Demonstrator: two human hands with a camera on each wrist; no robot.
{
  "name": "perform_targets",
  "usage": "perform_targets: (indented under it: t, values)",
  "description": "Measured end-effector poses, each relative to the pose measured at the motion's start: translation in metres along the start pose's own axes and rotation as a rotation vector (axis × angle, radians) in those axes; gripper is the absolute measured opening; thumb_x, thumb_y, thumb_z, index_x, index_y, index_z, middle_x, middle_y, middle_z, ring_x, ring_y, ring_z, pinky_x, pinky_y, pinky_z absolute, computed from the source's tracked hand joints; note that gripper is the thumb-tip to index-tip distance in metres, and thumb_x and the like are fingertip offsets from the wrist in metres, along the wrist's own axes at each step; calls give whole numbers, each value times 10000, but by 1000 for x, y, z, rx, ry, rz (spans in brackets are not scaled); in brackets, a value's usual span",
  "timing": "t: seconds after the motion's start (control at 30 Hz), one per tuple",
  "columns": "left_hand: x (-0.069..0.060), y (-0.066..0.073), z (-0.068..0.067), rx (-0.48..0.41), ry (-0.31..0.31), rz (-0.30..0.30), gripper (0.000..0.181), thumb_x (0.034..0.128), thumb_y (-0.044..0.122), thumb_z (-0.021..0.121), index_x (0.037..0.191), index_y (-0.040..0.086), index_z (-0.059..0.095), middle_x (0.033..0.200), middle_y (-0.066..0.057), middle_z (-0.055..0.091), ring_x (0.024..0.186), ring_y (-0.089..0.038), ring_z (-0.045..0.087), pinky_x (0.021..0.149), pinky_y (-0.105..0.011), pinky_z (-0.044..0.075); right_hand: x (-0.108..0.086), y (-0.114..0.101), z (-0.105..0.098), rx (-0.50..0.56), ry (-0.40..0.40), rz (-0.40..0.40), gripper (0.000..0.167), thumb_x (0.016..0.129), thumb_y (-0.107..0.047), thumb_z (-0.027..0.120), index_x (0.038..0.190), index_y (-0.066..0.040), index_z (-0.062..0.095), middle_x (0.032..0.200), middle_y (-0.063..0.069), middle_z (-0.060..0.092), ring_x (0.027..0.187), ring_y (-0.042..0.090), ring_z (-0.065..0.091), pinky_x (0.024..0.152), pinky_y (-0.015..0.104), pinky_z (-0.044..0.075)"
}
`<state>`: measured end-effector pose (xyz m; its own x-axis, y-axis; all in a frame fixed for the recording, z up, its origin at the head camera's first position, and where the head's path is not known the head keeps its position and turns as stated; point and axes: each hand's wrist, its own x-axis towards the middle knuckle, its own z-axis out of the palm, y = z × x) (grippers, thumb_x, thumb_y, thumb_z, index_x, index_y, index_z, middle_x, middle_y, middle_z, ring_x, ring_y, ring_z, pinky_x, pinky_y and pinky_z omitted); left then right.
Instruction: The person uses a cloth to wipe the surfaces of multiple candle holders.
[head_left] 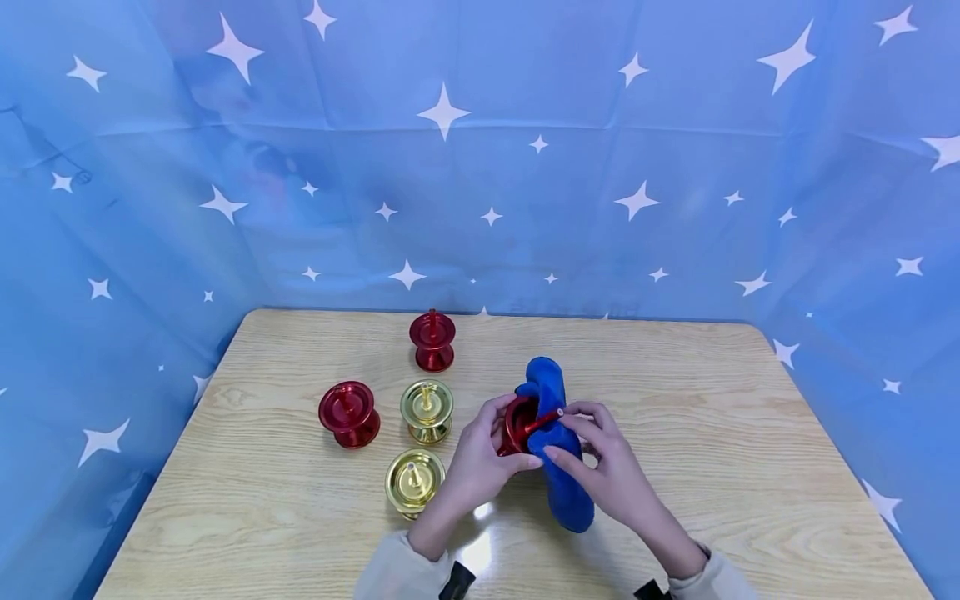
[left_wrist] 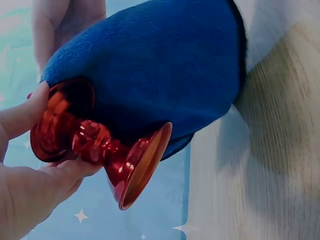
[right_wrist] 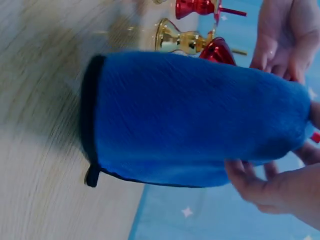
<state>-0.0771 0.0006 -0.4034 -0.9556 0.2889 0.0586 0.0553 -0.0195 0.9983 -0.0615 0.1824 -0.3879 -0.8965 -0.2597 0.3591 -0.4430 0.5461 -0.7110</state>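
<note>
A shiny red metal candle holder [head_left: 516, 429], with a thin tube rising from its dish, is tipped over toward the right above the table. My left hand [head_left: 480, 458] grips it by the dish end, as the left wrist view shows, with the flared foot [left_wrist: 142, 167] pointing away from the palm. Draped against the dish is a blue plush cloth [head_left: 572, 500] with a dark hem. My right hand [head_left: 611, 471] pinches this cloth beside the tube, its fingers near the tube's tip. In the right wrist view the cloth hides most of the holder.
Two more red holders, a back one [head_left: 432, 333] and a left one [head_left: 347, 407], stand upright on the wooden table [head_left: 712, 400]. Two gold holders, one farther [head_left: 426, 404] and one nearer [head_left: 414, 483], stand left of my left hand. A blue star-patterned curtain [head_left: 525, 208] surrounds the table.
</note>
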Motion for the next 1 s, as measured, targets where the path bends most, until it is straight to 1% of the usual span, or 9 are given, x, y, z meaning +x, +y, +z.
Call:
perform_targets:
  t: [0.1, 0.17, 0.27, 0.4, 0.53, 0.7, 0.77, 0.83, 1.0]
  values:
    - [-1, 0, -1, 5, -36, 9, 675, 723, -46, 730, 1303, -30, 385, 1256, -180, 496, 1165, -266, 489, 922, -268, 421, 0, 0, -1, -2, 10, 5, 303, 740, 52, 707, 1036, 62, 641, 1064, 152, 523, 859, 249, 563, 589, 259, 520]
    - [-1, 1, -1, -5, -68, 17, 675, 727, -55, 722, 1309, -33, 382, 1263, -182, 488, 1175, -264, 480, 924, -263, 418, 3, 2, -3, -11, 24, -22, 287, 710, 98, 709, 988, 44, 661, 1021, 139, 544, 807, 213, 553, 548, 224, 491]
    - [0, 2, -1, -25, -124, 24, 679, 741, -66, 705, 1326, -44, 361, 1283, -194, 463, 1192, -270, 463, 922, -261, 418, 10, 8, -8, -17, 9, -82, 299, 699, 133, 701, 964, -3, 678, 1014, 115, 565, 814, 191, 556, 577, 225, 498]
    - [2, 8, -3, -47, -186, 5, 681, 764, -57, 684, 1347, -54, 331, 1333, -203, 416, 1220, -274, 429, 919, -263, 417, 19, 17, -17, -12, -52, -143, 328, 717, 127, 691, 985, -61, 680, 1062, 93, 582, 910, 214, 577, 685, 258, 524]
    - [5, 12, -8, -40, -188, 6, 676, 784, -27, 675, 1360, -47, 321, 1350, -198, 399, 1234, -273, 410, 928, -273, 408, 22, 15, -17, 30, -72, -115, 298, 760, 96, 668, 1021, -48, 662, 1080, 104, 579, 917, 223, 578, 665, 255, 523]
    - [8, 10, -14, 45, -105, 18, 679, 794, 58, 689, 1366, -21, 332, 1315, -176, 445, 1216, -255, 441, 938, -287, 403, 16, 7, -10, 116, -68, 5, 266, 820, -7, 653, 1085, -15, 626, 1102, 121, 547, 897, 221, 556, 661, 267, 527]
    - [8, 11, -16, 72, -91, 20, 684, 793, 70, 693, 1368, -14, 333, 1318, -166, 445, 1220, -243, 437, 951, -289, 391, 13, 4, -7, 129, -61, 29, 279, 818, -19, 661, 1094, -6, 622, 1104, 121, 539, 901, 228, 550, 669, 271, 529]
    - [8, 11, -16, 74, -111, 14, 682, 791, 55, 690, 1370, -5, 335, 1339, -160, 429, 1236, -235, 420, 961, -288, 378, 12, 3, -5, 130, -45, 18, 267, 801, 10, 669, 1065, 14, 628, 1087, 139, 542, 901, 250, 555, 666, 279, 532]
    - [6, 12, -17, 47, -212, 17, 669, 803, 21, 672, 1369, -22, 317, 1357, -189, 408, 1245, -257, 403, 975, -306, 367, 16, 4, -8, 89, -32, -42, 256, 754, 111, 666, 980, -9, 659, 1054, 140, 572, 887, 266, 582, 648, 268, 529]
